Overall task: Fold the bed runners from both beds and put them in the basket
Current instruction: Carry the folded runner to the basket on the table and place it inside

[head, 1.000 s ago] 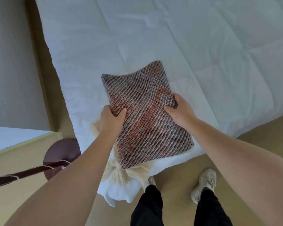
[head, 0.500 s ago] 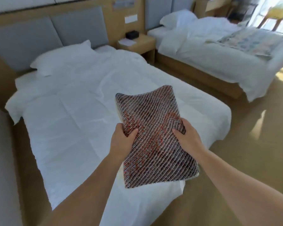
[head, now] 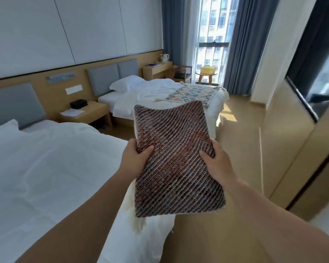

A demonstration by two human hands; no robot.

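Both hands, left hand (head: 136, 161) and right hand (head: 217, 163), clasp folded runner (head: 176, 160).

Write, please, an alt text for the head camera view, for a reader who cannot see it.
Two bare hands, left hand and right hand, hold a folded woven bed runner between two white hotel beds. On the far bed a patterned runner lies unfolded; a yellow basket stands on a stool by the window.

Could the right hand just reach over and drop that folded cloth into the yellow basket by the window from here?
Probably not. The right hand grips the folded runner near the first bed, while the yellow basket sits on a stool by the window, beyond the second bed. Walking over looks necessary.
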